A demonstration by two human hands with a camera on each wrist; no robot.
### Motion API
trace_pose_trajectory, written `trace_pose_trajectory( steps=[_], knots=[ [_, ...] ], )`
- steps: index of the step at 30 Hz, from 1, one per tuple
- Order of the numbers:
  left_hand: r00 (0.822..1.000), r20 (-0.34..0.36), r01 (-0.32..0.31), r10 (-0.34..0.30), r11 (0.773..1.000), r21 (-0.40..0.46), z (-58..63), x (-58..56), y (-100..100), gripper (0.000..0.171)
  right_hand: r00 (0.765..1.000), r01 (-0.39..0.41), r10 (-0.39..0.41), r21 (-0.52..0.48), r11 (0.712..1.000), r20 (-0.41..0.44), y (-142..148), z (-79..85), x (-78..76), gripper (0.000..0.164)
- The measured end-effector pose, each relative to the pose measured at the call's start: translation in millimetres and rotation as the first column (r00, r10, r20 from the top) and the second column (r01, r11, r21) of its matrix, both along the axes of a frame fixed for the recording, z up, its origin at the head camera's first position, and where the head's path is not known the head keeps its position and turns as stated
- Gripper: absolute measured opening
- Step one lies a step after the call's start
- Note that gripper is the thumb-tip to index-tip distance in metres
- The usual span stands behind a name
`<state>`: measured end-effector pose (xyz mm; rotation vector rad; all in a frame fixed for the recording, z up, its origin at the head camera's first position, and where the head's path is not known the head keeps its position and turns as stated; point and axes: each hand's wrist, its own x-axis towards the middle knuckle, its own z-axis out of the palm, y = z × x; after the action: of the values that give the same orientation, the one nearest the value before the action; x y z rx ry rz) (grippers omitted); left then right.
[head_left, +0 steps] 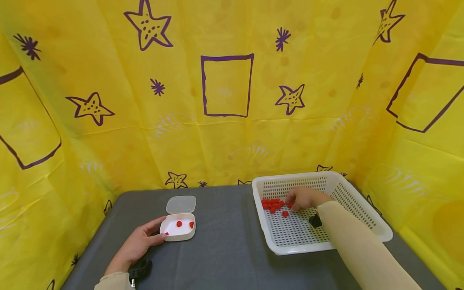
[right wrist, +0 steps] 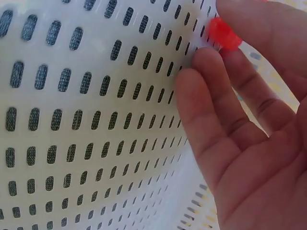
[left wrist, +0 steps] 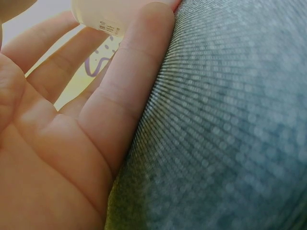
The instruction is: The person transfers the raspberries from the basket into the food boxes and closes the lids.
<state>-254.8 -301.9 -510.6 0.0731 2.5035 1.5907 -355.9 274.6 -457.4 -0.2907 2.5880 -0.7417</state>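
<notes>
On the left in the head view, my left hand (head_left: 139,242) holds a small white plastic box (head_left: 181,238) by its left side, thumb at the near corner and a finger at the far one. Its translucent lid (head_left: 181,204) lies folded back. A few small red pieces (head_left: 179,224) are in the box. To the right, my right hand (head_left: 307,197) reaches down into a white slotted basket (head_left: 267,231). In the right wrist view it pinches a small red piece (right wrist: 224,34) between thumb and fingertips. Several like pieces (head_left: 272,205) lie in the basket's left part.
A dark grey cloth (head_left: 224,245) covers the table, between box and basket too. Yellow curtain (head_left: 224,153) with purple starfish drawings closes off the back and both sides. Dark wrist straps show on the left wrist (head_left: 140,270) and right wrist (head_left: 315,220).
</notes>
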Motion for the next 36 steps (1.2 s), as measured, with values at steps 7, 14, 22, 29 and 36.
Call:
trace_pose_trajectory(
  steps=[7, 14, 22, 29, 36],
  knots=[
    [1.000, 0.002, -0.003, 0.003, 1.000, 0.002, -2.8, -1.5, -1, 0.069, 0.999, -0.029, 0.031, 0.050, 0.998, -0.042, 3, -3.9, -1.7, 0.020],
    [1.000, 0.000, -0.009, 0.009, 1.000, 0.001, -1.4, -1.0, 1, 0.068, 0.999, 0.021, -0.021, -0.024, 0.999, -0.028, 6, 1.7, 2.5, 0.016],
    [1.000, -0.001, -0.014, 0.014, 1.000, -0.003, -1.5, -0.7, 0, 0.070, 0.979, 0.201, -0.127, -0.659, 0.725, 0.159, -3, 32.6, 0.3, 0.036],
    [1.000, 0.014, -0.025, 0.025, 1.000, -0.015, -1.1, -0.5, 1, 0.070, 0.976, 0.217, -0.094, -0.807, 0.549, 0.198, -71, 73.1, -1.6, 0.035],
    [1.000, 0.007, -0.009, 0.009, 1.000, -0.004, -0.4, -0.5, 1, 0.070, 0.991, 0.114, -0.007, -0.815, 0.568, 0.133, -166, 89.1, 12.6, 0.026]
  ],
)
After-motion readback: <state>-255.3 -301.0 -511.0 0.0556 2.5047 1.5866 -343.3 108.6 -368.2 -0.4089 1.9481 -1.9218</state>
